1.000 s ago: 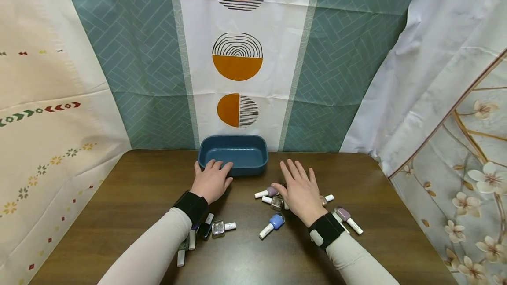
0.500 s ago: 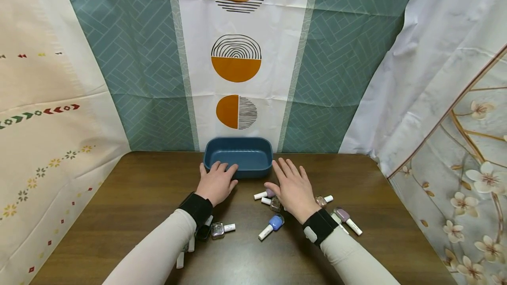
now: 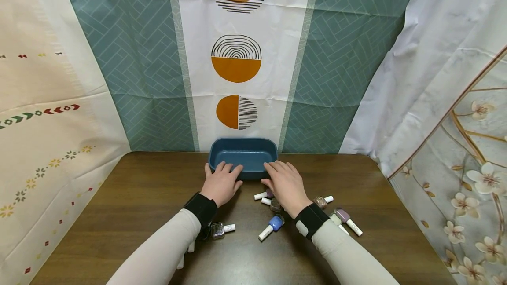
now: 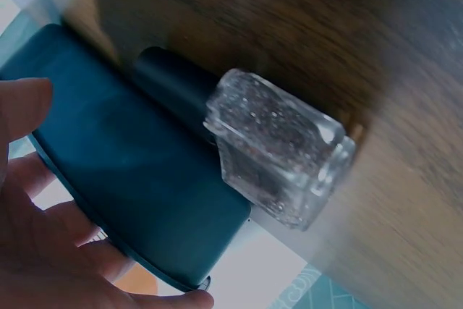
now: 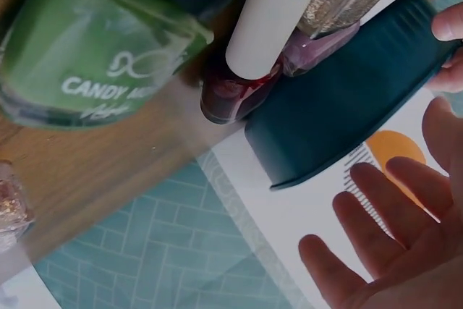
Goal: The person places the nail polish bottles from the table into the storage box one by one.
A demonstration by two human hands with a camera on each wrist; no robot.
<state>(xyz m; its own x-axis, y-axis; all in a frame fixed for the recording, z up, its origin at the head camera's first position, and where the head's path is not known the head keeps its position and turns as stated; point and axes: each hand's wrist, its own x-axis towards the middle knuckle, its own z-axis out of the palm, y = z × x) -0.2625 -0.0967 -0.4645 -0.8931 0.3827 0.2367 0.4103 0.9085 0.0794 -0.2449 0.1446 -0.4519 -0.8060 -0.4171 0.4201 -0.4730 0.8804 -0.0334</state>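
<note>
A dark blue tub (image 3: 251, 175) sits at the table's far side. My left hand (image 3: 221, 186) holds its front left rim: in the left wrist view, fingers (image 4: 69, 222) hook over the edge while the thumb lies on the outer wall's side. My right hand (image 3: 286, 190) hovers by the tub's front right corner, fingers spread and slightly bent, a visible gap from the rim in the right wrist view. Below it lie several nail polish bottles, among them a blue one (image 3: 276, 222) and a glittery dark one (image 3: 275, 206). A clear glitter bottle (image 3: 217, 231) lies near my left wrist.
Right of my right wrist lie a mauve bottle (image 3: 343, 216), a pale green one (image 3: 335, 219) and a gold glitter one (image 3: 320, 202). My left forearm partly covers more white-capped bottles (image 3: 191, 246). A patterned cloth (image 3: 237, 21) hangs behind the wooden table (image 3: 130, 197).
The tub has slid right along with my left hand. My right hand has moved left and closer to the tub's front right corner. The bottles have stayed put.
</note>
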